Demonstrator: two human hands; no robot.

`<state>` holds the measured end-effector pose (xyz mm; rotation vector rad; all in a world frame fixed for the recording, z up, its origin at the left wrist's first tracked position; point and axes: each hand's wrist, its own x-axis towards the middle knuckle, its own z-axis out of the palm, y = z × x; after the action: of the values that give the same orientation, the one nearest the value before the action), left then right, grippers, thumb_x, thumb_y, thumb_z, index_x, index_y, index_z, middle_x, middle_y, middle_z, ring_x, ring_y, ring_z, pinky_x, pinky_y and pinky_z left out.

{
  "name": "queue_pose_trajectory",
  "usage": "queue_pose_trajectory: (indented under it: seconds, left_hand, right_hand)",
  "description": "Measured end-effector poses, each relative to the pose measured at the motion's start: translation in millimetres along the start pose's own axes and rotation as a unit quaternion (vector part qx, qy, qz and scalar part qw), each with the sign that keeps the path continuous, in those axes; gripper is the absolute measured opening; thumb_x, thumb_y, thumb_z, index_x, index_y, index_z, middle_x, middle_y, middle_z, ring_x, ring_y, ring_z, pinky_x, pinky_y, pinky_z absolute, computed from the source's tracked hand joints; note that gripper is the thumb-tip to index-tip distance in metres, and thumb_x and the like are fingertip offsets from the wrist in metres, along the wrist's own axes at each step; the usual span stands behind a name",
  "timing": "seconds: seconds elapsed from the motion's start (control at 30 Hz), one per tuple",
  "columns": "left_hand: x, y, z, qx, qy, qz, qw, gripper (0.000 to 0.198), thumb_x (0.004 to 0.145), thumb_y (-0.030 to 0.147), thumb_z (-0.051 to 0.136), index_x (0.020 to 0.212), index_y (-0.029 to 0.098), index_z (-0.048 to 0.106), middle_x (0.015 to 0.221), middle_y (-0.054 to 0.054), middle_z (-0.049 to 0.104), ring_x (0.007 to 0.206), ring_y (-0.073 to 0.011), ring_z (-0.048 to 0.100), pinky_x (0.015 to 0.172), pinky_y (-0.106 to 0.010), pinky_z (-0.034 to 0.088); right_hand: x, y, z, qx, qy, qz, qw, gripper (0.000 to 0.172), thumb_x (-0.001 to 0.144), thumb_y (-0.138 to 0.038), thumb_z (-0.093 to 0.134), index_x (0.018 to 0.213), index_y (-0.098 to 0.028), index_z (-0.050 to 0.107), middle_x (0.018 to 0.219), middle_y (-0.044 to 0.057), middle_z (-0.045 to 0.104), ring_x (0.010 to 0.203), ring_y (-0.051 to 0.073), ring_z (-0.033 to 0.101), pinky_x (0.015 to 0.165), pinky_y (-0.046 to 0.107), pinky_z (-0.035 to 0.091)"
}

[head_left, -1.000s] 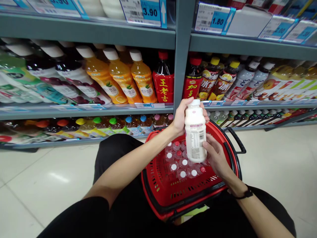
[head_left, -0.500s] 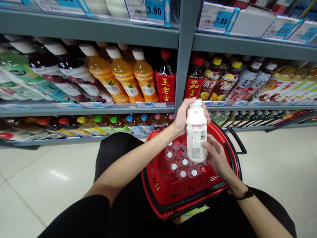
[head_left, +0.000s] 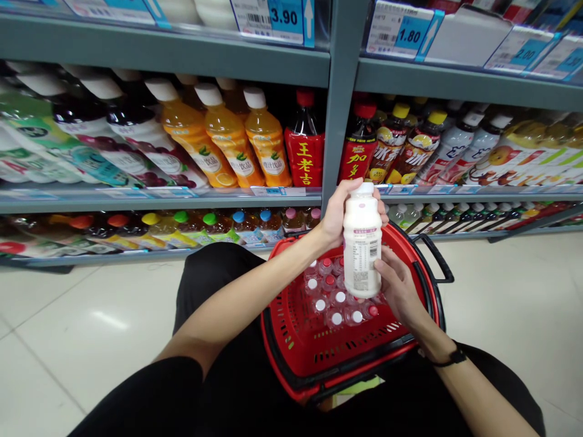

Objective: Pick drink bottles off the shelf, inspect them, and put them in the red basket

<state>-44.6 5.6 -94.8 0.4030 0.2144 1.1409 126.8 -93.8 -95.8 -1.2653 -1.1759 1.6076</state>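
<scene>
With its arm stretched forward, the left hand (head_left: 336, 211) grasps the upper part of a white, round plastic bottle (head_left: 363, 243) above a red plastic basket (head_left: 297, 358); the half-curled right hand (head_left: 399, 285) thumbs its lower side, its grip unclear.

Grey metal shelving (head_left: 342, 121), central upright. Middle shelf: leaning clear plastic bottles of orange drink, white caps (head_left: 230, 139); just beside, dark bottle with red cap and red label (head_left: 304, 149). Above, blue-and-white rectangular price tags (head_left: 273, 19). Pale glossy tiled floor (head_left: 91, 340).
</scene>
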Motion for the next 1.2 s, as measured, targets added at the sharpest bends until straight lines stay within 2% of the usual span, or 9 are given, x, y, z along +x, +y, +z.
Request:
queue_pose_trajectory:
  seconds: [0.17, 0.4, 0.63, 0.83, 1.0, 1.13, 1.2]
  left_hand:
    - [-0.4, 0.2, 1.5, 0.008, 0.005, -0.001, 1.000, 0.038, 0.088, 0.052, 0.061, 0.085, 0.015, 0.066, 0.072, -0.005, 0.070, 0.060, -0.0176, 0.069, 0.065, -0.029, 0.058]
    - [-2.9, 1.1, 3.4, 0.002, 0.006, -0.004, 1.000, 0.036, 0.088, 0.051, 0.061, 0.085, 0.015, 0.066, 0.072, -0.005, 0.070, 0.064, -0.0193, 0.072, 0.065, -0.030, 0.059]
    - [-4.8, 3.6, 9.6, -0.007, 0.024, -0.011, 1.000, 0.036, 0.089, 0.051, 0.058, 0.082, 0.016, 0.065, 0.070, -0.005, 0.069, 0.063, -0.0189, 0.071, 0.064, -0.029, 0.058]
    - [-3.9, 1.7, 6.1, -0.008, 0.015, -0.013, 1.000, 0.036, 0.089, 0.050, 0.057, 0.083, 0.015, 0.066, 0.071, -0.006, 0.070, 0.064, -0.0195, 0.071, 0.063, -0.029, 0.058]
    - [-3.3, 0.6, 3.9, -0.003, 0.014, -0.012, 1.000, 0.036, 0.089, 0.051, 0.057, 0.085, 0.016, 0.066, 0.072, -0.006, 0.070, 0.064, -0.0193, 0.071, 0.065, -0.030, 0.058]
    - [-2.8, 0.0, 2.3, -0.002, 0.016, -0.013, 1.000, 0.036, 0.089, 0.050, 0.057, 0.085, 0.016, 0.066, 0.072, -0.006, 0.071, 0.065, -0.0199, 0.072, 0.065, -0.030, 0.058]
    - [-2.8, -0.1, 1.8, -0.002, 0.009, -0.009, 1.000, 0.036, 0.089, 0.050, 0.057, 0.086, 0.015, 0.067, 0.073, -0.006, 0.071, 0.065, -0.0202, 0.072, 0.064, -0.030, 0.059]
  right_hand:
    - [1.9, -1.4, 1.8, 0.000, 0.003, 0.009, 1.000, 0.041, 0.089, -0.047, 0.082, 0.123, -0.024, 0.075, 0.128, 0.006, 0.077, 0.123, 0.030, 0.068, 0.116, 0.048, 0.049]
    - [2.1, 0.3, 0.0, -0.012, -0.007, 0.026, 1.000, 0.039, 0.089, -0.048, 0.082, 0.120, -0.024, 0.079, 0.122, 0.007, 0.079, 0.113, 0.030, 0.073, 0.103, 0.044, 0.059]
    - [0.9, -5.5, 2.8, -0.019, -0.006, 0.028, 0.999, 0.040, 0.088, -0.050, 0.082, 0.118, -0.024, 0.079, 0.121, 0.007, 0.079, 0.111, 0.029, 0.074, 0.100, 0.044, 0.062]
    - [-1.0, -4.0, 1.7, -0.017, -0.008, 0.032, 0.999, 0.039, 0.089, -0.048, 0.081, 0.120, -0.024, 0.078, 0.122, 0.007, 0.079, 0.111, 0.029, 0.074, 0.094, 0.042, 0.065]
    - [-0.4, -5.3, 2.7, -0.015, -0.002, 0.036, 0.999, 0.040, 0.087, -0.050, 0.082, 0.118, -0.023, 0.079, 0.122, 0.009, 0.079, 0.110, 0.030, 0.074, 0.082, 0.038, 0.068]
    - [-0.6, -5.5, 3.6, -0.004, -0.004, 0.057, 0.998, 0.045, 0.086, -0.051, 0.083, 0.122, -0.024, 0.077, 0.125, 0.010, 0.077, 0.105, 0.032, 0.075, 0.055, 0.031, 0.067]
    - [-0.9, -5.6, 3.8, 0.001, -0.007, 0.062, 0.998, 0.046, 0.086, -0.051, 0.083, 0.123, -0.024, 0.076, 0.126, 0.010, 0.077, 0.102, 0.032, 0.076, 0.047, 0.029, 0.063]
